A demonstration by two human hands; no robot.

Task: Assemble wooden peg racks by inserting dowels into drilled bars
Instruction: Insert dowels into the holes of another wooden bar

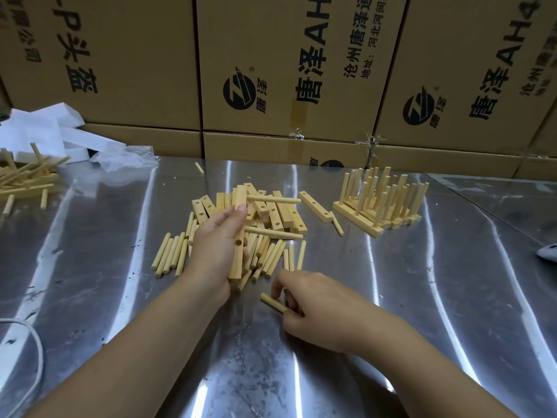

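Lying bare around the right hand [316, 306]: steel table [391, 297], open room on its near and right sides; cardboard boxes [289, 70] walling the far edge beyond both hands. Left hand [215, 245] gripping one drilled bar [238, 236] upright, fingers curled round it; two seated dowels [274, 200] jutting rightward, one hole showing empty. Right hand pinching one dowel [272, 302] low at the table. Loose dowels [171, 254] fanning under the left hand, perhaps thirty. Finished racks [382, 200] standing beyond-right, apparently five.

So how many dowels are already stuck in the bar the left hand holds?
2. The upper dowel sits near the far end of the bar, the lower dowel mid-bar; none seem hidden.
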